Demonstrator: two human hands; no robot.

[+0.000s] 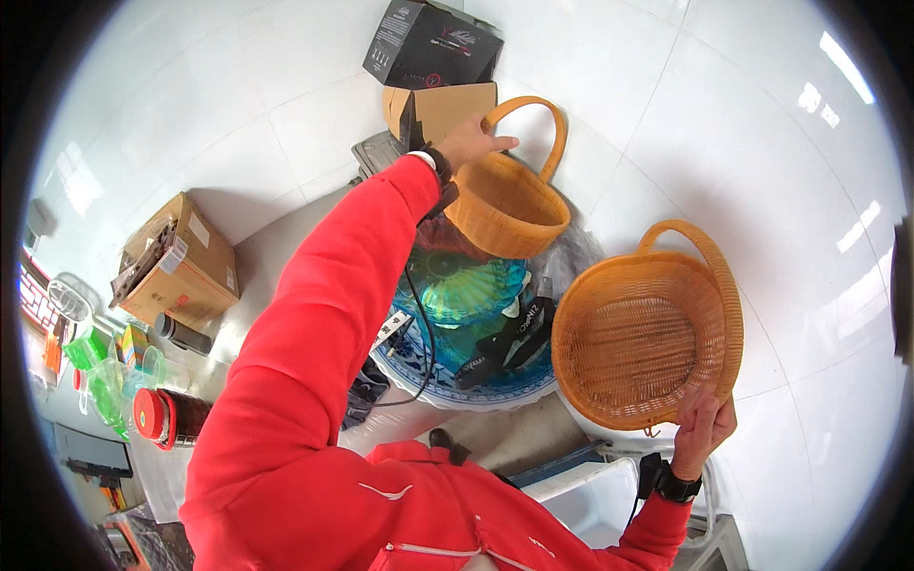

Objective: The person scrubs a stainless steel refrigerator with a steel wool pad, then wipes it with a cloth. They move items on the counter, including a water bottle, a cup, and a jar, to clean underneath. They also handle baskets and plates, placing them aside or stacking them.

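My left hand is around the near end of the arched handle on a small wicker basket, with the thumb sticking out. That basket is above a blue-green glass bowl, and it looks empty inside. On the right, my right hand grips the rim and handle base of a larger wicker basket, held tilted with its open top towards me. Beneath the glass bowl sits a blue-and-white porcelain dish. Black straps with white lettering lie across the bowl and dish.
Behind the small basket are a black printed carton and an open brown box. Leftward stand a cardboard box, a dark bottle and a red-lidded jar. A white bin is low, near my right forearm.
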